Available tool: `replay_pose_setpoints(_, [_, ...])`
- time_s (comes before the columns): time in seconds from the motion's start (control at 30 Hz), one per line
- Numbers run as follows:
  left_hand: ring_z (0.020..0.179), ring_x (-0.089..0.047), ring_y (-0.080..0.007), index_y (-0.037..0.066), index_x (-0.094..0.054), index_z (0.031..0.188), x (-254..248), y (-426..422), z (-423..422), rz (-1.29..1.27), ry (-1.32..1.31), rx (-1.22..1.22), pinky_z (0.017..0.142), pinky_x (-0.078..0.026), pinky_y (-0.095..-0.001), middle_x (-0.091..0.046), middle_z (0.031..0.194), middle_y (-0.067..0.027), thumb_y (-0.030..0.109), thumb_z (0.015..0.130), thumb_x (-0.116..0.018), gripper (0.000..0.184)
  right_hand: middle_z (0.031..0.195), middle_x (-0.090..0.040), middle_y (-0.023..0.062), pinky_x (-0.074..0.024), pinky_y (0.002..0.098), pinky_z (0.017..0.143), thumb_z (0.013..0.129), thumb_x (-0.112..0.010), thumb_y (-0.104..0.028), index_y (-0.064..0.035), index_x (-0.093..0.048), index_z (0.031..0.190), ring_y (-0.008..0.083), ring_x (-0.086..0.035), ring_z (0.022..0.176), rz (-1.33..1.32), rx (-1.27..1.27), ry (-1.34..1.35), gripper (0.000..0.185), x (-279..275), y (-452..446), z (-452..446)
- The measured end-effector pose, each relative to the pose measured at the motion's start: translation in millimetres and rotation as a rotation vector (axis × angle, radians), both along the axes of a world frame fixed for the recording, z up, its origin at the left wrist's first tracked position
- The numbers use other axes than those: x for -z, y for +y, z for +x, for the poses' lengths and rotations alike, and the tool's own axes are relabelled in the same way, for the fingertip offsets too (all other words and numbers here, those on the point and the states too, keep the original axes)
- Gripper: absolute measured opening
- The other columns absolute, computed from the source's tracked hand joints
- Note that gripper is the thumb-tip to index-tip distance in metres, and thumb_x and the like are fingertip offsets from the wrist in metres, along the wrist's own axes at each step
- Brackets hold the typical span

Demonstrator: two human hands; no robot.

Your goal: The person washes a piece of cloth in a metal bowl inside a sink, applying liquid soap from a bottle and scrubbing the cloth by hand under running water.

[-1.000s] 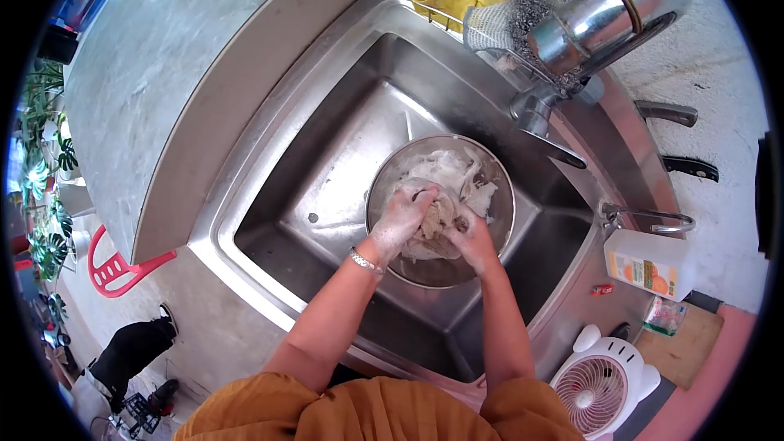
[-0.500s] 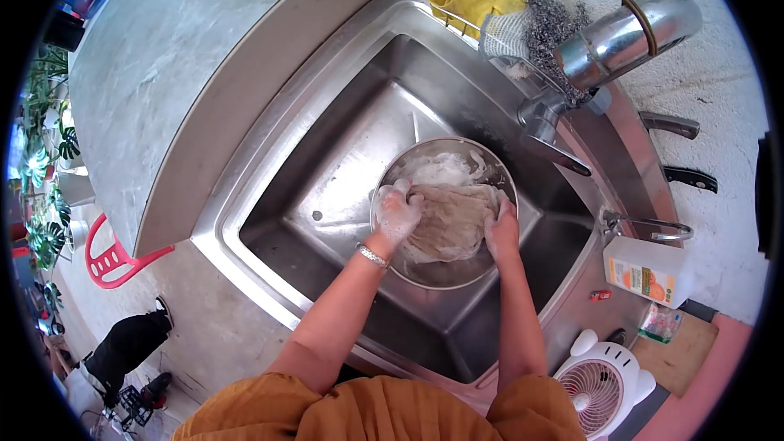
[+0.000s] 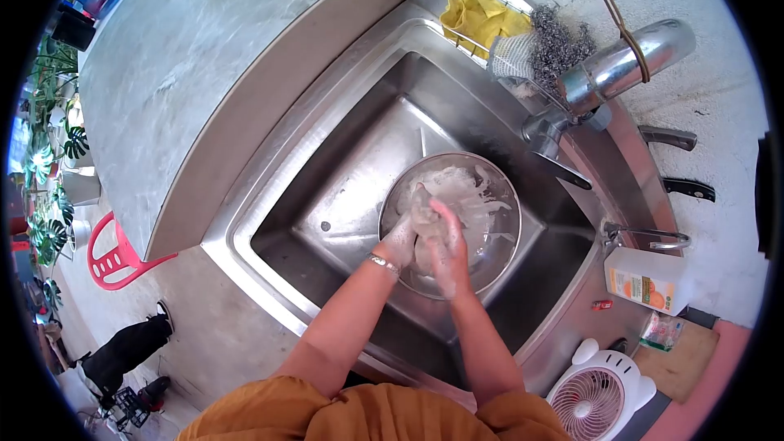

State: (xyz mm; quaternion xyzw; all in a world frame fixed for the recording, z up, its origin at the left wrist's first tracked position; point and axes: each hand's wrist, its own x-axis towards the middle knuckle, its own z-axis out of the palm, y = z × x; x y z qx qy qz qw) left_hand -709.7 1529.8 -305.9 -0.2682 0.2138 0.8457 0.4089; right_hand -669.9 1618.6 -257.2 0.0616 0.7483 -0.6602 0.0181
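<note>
A round metal bowl (image 3: 495, 260) of soapy water stands in the steel sink (image 3: 327, 188). Over it my two hands are pressed close together, with a wet beige cloth (image 3: 424, 219) bunched up between them. My left hand (image 3: 400, 238), suds on its skin and a bracelet at the wrist, grips the cloth from the left. From the right, my right hand (image 3: 448, 251) squeezes against it, also sudsy. Much of the cloth is hidden by the fingers and palms. White foam (image 3: 457, 184) floats along the bowl's far side.
A faucet (image 3: 604, 73) juts over the sink's upper right. Behind the rim, a wire rack holds a yellow cloth (image 3: 482, 16) and scourers (image 3: 559, 45). To the right are knives (image 3: 688, 189), a jug (image 3: 645, 279) and a fan (image 3: 590, 400). A person's leg (image 3: 131, 351) shows lower left.
The cloth was spread between my hands and is now bunched up. My right hand has moved left, against the left one. The view has shifted slightly.
</note>
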Motion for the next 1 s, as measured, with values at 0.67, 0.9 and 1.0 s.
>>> replay_pose_setpoints(0.67, [0.096, -0.053, -0.0133, 0.006, -0.05, 0.114, -19.2, 0.0, 14.4, -0.207, 0.216, -0.047, 0.08, -0.046, -0.028, -0.054, 0.109, -0.0052, 0.025, 0.091, -0.046, 0.03, 0.106, -0.055, 0.0191, -0.0453, 0.038, 0.077, 0.079, -0.061, -0.02, -0.0047, -0.054, 0.106, 0.0356, -0.056, 0.089, 0.599, 0.043, 0.247, 0.033, 12.8, 3.2, -3.1])
replay_pose_setpoints(0.9, [0.107, -0.049, -0.015, 0.007, -0.049, 0.116, -10.9, 0.0, 20.0, 0.068, 0.186, -0.185, 0.091, -0.041, -0.0295, -0.05, 0.117, -0.0061, 0.028, 0.092, -0.044, 0.032, 0.119, -0.049, 0.0226, -0.0442, 0.0425, 0.083, 0.068, -0.069, -0.02, -0.0064, -0.052, 0.112, 0.0373, -0.052, 0.103, 0.614, 0.046, -0.097, 0.05, -8.3, -0.6, -3.8])
replay_pose_setpoints(1.0, [0.11, -0.047, -0.0189, 0.006, -0.043, 0.121, -3.9, -3.7, 12.6, -0.039, 0.398, -0.141, 0.093, -0.039, -0.0302, -0.049, 0.119, -0.0066, 0.03, 0.092, -0.044, 0.038, 0.132, -0.039, 0.0215, -0.0379, 0.0418, 0.096, 0.067, -0.069, -0.02, -0.0106, -0.046, 0.121, 0.0368, -0.041, 0.119, 0.685, -0.138, 0.168, 0.06, -10.9, -21.2, 20.5])
